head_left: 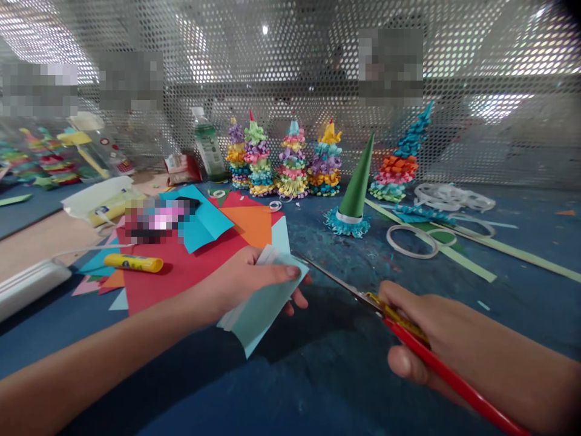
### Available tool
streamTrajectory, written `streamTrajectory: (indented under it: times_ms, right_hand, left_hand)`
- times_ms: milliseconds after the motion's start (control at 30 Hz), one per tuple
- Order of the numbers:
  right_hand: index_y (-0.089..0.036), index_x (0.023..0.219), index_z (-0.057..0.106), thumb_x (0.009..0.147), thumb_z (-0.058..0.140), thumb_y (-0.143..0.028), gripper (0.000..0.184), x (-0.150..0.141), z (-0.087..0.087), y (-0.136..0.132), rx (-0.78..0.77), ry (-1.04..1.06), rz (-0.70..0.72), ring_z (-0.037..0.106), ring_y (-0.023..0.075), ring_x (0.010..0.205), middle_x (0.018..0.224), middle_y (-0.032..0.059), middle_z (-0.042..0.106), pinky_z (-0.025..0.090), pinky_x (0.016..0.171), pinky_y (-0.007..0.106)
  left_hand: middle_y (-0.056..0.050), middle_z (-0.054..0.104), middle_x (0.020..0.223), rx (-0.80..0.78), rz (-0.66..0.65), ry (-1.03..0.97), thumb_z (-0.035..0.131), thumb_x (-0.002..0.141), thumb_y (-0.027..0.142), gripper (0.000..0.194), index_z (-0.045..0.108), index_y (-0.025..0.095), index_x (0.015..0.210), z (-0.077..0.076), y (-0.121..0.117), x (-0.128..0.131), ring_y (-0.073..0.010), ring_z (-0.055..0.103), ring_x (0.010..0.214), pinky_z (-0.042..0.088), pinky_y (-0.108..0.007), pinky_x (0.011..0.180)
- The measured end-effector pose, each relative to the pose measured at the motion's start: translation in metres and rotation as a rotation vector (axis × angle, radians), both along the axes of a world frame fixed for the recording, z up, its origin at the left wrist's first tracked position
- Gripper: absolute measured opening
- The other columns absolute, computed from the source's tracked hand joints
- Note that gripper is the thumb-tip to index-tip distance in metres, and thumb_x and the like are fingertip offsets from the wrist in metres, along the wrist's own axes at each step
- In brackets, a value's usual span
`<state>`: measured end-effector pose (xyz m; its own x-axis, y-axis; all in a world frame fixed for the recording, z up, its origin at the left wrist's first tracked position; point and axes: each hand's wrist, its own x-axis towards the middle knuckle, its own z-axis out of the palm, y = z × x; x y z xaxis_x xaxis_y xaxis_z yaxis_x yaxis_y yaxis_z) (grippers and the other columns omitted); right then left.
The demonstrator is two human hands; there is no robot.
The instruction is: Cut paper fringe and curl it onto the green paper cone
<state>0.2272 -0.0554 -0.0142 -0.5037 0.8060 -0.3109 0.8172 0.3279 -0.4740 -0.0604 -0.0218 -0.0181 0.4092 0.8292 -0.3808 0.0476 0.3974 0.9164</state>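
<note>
My left hand (247,281) is closed on a folded light blue paper sheet (263,306), thumb on top and fingers under it, held just above the dark blue table. My right hand (436,336) grips red-handled scissors (363,297), whose blades point left and up, with the tip touching the paper's upper right edge. A pile of coloured paper sheets (190,254), red, orange and teal, lies behind my left hand with a yellow glue stick (134,262) on it.
Several finished paper trees (290,160) stand in a row at the back by a perforated metal screen. A green paper cone (356,191) with a teal fringe stands right of centre. White tape rings (411,241), green paper strips (467,263) and a bottle (206,145) lie around.
</note>
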Motion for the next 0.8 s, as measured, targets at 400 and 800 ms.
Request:
streamTrajectory:
  times_ms: [400,800]
  right_hand:
    - [-0.026,0.09,0.059,0.083,0.061,-0.074,0.048,-0.004,0.002,0.002,0.043,-0.016,-0.055,0.066,0.024,0.063,0.075,0.0025,0.07,0.039,0.055,0.031]
    - [-0.027,0.086,0.058,0.078,0.059,-0.084,0.058,-0.009,0.0,0.003,-0.037,-0.072,-0.103,0.062,0.0234,0.062,0.073,0.0006,0.069,0.035,0.055,0.032]
  left_hand:
    - [-0.009,0.078,0.074,0.04,0.039,0.03,0.081,0.075,0.044,0.033,0.071,0.013,0.085,0.001,0.0,0.0,-0.019,0.07,0.064,0.055,-0.029,0.062]
    - [-0.007,0.078,0.079,0.064,-0.096,0.003,0.081,0.077,0.052,0.039,0.073,0.016,0.09,-0.011,0.002,-0.004,-0.018,0.07,0.067,0.056,-0.028,0.064]
